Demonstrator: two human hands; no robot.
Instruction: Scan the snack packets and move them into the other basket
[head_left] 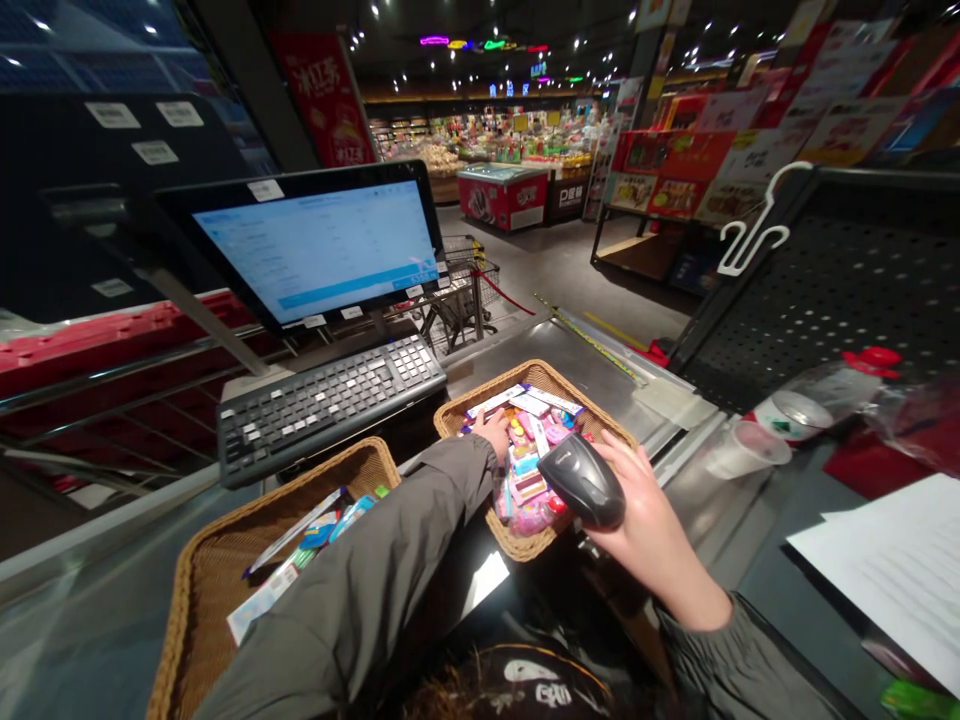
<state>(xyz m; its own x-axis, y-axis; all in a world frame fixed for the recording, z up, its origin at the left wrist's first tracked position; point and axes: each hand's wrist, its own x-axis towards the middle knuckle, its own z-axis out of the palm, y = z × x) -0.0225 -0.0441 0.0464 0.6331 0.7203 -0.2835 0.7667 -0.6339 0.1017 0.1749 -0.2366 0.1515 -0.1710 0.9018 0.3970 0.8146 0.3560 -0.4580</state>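
My right hand (652,520) is wrapping tight around a black scanner (581,480) and is holding it over the side of a woven basket (525,548). My left hand (491,432) is reaching into that basket, by the bright little packs (529,480) that are filling it. Its fingers are spreading a bit, but I am not seeing whether they are pinching a pack. Another basket (195,600) is sitting under my left arm.

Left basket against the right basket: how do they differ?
The left basket holds few items, bare weave showing; the right basket is crowded with small packs. The left sleeve crosses over the left basket, while the left hand is in the right basket. Both are brown and woven.
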